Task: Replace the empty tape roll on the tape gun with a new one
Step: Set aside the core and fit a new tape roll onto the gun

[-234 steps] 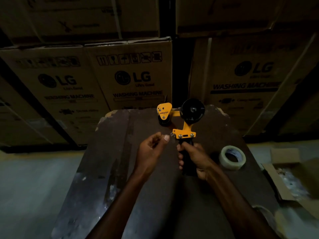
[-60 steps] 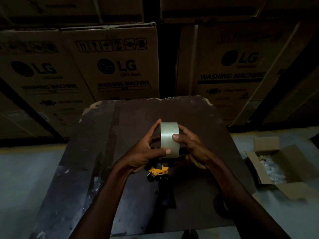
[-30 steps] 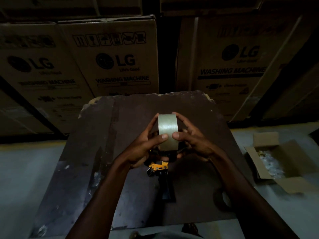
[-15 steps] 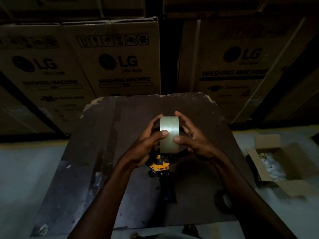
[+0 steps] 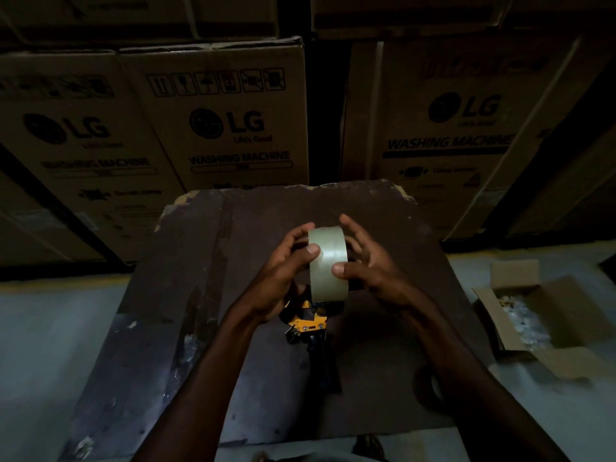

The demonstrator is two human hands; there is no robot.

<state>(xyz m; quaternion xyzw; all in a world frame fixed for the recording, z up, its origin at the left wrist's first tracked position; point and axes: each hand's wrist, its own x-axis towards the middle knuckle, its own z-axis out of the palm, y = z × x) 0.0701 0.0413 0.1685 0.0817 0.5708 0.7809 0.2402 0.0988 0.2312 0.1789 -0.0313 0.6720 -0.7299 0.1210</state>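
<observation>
Since a moment ago, both hands have raised the pale clear tape roll (image 5: pixel 328 263) slightly; left hand (image 5: pixel 283 278) and right hand (image 5: pixel 373 268) fingers pinch it, hiding most of the yellow-and-black tape gun (image 5: pixel 308 323) on the desk (image 5: pixel 200 295).

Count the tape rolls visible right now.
2. A full clear tape roll held upright between both hands above the yellow tape gun; a dim ring, seemingly a roll, behind the right forearm, partly hidden.

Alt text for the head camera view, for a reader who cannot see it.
Two bare hands, left hand and right hand, hold a pale clear tape roll upright above a yellow and black tape gun lying on a dark worn table; stacked cardboard boxes stand behind.
</observation>
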